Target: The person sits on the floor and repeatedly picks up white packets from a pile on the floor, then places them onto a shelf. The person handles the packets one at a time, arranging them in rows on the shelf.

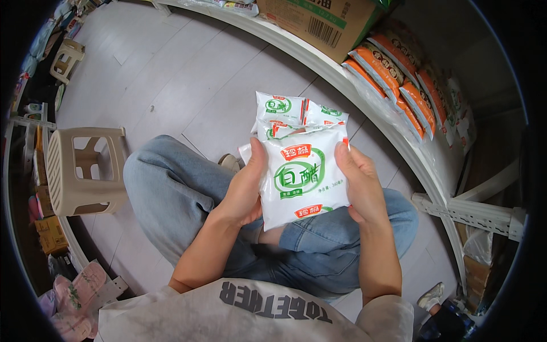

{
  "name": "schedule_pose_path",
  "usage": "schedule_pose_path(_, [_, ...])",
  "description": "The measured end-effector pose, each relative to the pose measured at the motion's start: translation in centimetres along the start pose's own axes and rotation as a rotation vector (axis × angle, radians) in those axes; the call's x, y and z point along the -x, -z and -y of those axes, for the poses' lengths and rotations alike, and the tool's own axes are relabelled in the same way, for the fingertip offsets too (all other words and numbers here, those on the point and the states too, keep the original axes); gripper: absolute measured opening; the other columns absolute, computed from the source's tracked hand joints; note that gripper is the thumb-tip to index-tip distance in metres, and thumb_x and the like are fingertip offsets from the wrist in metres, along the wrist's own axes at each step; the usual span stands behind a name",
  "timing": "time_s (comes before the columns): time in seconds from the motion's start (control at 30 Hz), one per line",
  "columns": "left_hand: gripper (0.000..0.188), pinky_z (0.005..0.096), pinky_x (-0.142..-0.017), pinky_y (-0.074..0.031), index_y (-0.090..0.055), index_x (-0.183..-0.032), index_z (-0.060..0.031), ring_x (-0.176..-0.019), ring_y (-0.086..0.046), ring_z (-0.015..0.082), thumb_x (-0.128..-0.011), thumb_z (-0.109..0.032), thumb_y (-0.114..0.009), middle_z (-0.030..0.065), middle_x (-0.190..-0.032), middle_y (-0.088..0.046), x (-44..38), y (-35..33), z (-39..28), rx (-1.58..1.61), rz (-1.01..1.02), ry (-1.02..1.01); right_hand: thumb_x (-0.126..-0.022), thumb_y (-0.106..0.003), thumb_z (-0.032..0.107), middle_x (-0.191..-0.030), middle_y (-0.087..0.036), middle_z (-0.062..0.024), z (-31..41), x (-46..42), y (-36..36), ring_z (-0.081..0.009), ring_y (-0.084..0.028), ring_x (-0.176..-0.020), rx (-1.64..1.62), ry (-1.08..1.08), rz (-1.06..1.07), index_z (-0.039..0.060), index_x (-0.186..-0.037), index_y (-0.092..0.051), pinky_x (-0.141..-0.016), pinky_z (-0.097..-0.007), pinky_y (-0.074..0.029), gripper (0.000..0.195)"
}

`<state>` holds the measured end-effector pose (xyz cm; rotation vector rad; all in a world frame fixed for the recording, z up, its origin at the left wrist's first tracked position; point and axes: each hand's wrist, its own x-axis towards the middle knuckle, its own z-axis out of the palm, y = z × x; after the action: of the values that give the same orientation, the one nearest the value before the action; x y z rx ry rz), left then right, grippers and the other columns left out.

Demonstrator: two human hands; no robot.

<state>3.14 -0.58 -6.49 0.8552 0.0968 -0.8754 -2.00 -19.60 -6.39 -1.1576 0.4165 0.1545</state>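
My left hand (243,188) and my right hand (363,184) grip opposite sides of a white plastic pouch of white vinegar (305,179), printed in green and red. Both thumbs lie on its front edges, and the fingers are mostly hidden behind it. Just beyond its top edge are several similar white vinegar pouches (280,109), partly covered by the front one. Whether my fingers also hold some of these cannot be told. The pouches are above my crossed legs in blue jeans.
A beige plastic stool (85,171) stands on the tiled floor at left, another (67,60) farther off. Orange food bags (380,70) and a cardboard carton (316,28) sit on the white shelf (384,115). Pink slippers (87,284) lie lower left. Another person's foot (431,295) shows lower right.
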Motion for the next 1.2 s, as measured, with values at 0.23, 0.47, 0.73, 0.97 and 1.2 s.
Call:
schedule_pose_path(0.23, [0.071,0.0432,-0.101,-0.050,-0.037,-0.140,0.0033,-0.117,-0.059,0.0302,-0.103,-0.056,-0.023,0.0240,-0.135,-0.051,-1.0,0.5,-0.6,0.098,0.073,-0.266,-0.105,-0.043,0.032,-0.125,-0.062,-0.0119,2.1,-1.7,1.8,-0.0218,-0.064,-0.110,-0.246,0.313,-0.234,-0.0006,-0.131,-0.051,-0.092,-0.0369,-0.054,0.043])
schedule_pose_path(0.47, [0.058,0.0403,-0.093,-0.055,-0.049,-0.128,0.0033,-0.105,-0.065,0.0319,-0.105,-0.046,-0.029,0.0244,-0.125,-0.058,-1.3,1.9,-0.1,0.022,-0.223,-0.398,-0.104,-0.041,0.041,-0.117,-0.065,-0.0115,2.3,-2.0,5.3,-0.0229,-0.064,-0.107,-0.626,0.337,-0.181,0.0005,-0.126,-0.055,-0.093,-0.0394,-0.054,0.048])
schedule_pose_path(0.73, [0.061,0.0395,-0.100,-0.048,-0.043,-0.137,0.0005,-0.122,-0.056,0.0269,-0.103,-0.050,-0.036,0.0190,-0.136,-0.052,-0.4,-0.1,1.0,0.043,0.002,-0.203,-0.102,-0.050,0.033,-0.111,-0.067,-0.0099,-0.9,-1.7,0.7,-0.0153,-0.067,-0.097,-0.267,0.151,-0.036,-0.0001,-0.124,-0.058,-0.081,-0.0284,-0.055,0.040])
schedule_pose_path(0.97, [0.047,0.0294,-0.093,-0.049,-0.045,-0.135,0.0034,-0.110,-0.060,0.0150,-0.104,-0.031,-0.048,0.0109,-0.125,-0.059,-0.5,0.7,1.6,-0.080,-0.099,-0.218,-0.100,-0.056,0.028,-0.112,-0.067,-0.0107,-0.8,-1.1,-0.9,-0.0139,-0.066,-0.096,-0.207,0.066,0.025,-0.0019,-0.120,-0.060,-0.082,-0.0278,-0.054,0.036])
schedule_pose_path(1.2, [0.046,0.0263,-0.089,-0.048,-0.050,-0.131,0.0049,-0.106,-0.058,0.0118,-0.104,-0.033,-0.047,0.0109,-0.119,-0.062,-1.4,2.1,3.5,-0.313,-0.172,-0.236,-0.097,-0.062,0.025,-0.106,-0.069,-0.0085,-2.1,-1.8,-1.0,-0.0111,-0.065,-0.091,0.040,0.043,-0.061,-0.0005,-0.115,-0.065,-0.079,-0.0261,-0.052,0.031])
